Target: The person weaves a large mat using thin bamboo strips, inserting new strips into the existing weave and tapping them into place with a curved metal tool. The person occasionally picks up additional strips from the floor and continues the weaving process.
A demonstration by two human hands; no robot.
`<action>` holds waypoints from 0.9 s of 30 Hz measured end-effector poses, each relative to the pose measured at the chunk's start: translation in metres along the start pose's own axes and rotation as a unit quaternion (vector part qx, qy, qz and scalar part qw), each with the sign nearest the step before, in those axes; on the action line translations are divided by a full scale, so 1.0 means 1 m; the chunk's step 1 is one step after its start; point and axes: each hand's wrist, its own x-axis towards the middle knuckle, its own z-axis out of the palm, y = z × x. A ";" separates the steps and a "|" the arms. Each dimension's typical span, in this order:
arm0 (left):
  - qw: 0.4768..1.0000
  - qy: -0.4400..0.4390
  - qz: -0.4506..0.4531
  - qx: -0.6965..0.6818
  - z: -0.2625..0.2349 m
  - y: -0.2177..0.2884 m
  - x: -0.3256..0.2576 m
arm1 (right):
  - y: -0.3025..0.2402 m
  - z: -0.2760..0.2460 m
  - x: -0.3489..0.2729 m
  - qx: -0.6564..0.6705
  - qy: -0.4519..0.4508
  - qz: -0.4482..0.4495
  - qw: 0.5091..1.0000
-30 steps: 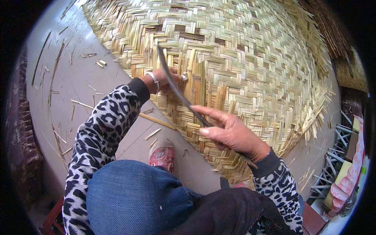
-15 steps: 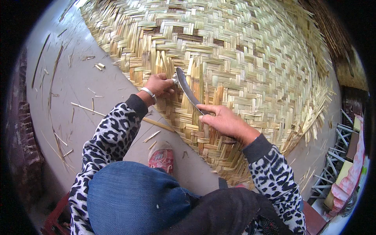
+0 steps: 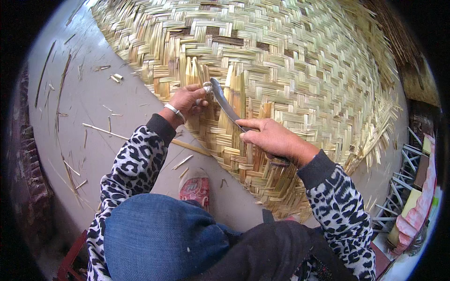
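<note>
A large woven mat of flat, pale green and straw-yellow reed strips (image 3: 300, 84) lies on the floor in front of me. In my right hand (image 3: 276, 140) is a curved knife (image 3: 226, 107), gripped near the base of its blade with the index finger stretched along it; the dark handle end shows under the palm. My left hand (image 3: 185, 102), with a metal bangle at the wrist, is over the mat's near left edge, its fingers curled and a pale wrapping on the thumb beside the blade tip. What its fingers pinch is hidden. Loose strip ends (image 3: 238, 89) stick up by the blade.
Cut reed scraps (image 3: 117, 77) and thin stalks (image 3: 65, 89) are scattered over the grey floor (image 3: 136, 93) at left. My shoe (image 3: 194, 187) is by the mat's near edge. A metal rack (image 3: 398, 187) with pink cloth is at right, below a dark stalk bundle (image 3: 398, 33).
My left hand has shifted slightly down and left, its thumb turned upward. The right hand and knife have moved a little, the blade tip staying close to the left thumb.
</note>
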 end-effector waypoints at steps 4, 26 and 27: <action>0.997 0.035 0.003 0.074 0.001 0.001 0.004 | -0.002 0.000 -0.004 -0.002 -0.001 0.012 1.000; 0.996 0.055 -0.017 0.063 0.005 0.010 0.004 | 0.010 0.034 0.024 -0.039 0.095 -0.075 0.992; 0.996 0.054 -0.017 0.063 0.005 0.010 0.003 | 0.012 0.043 0.022 -0.052 0.111 -0.059 0.991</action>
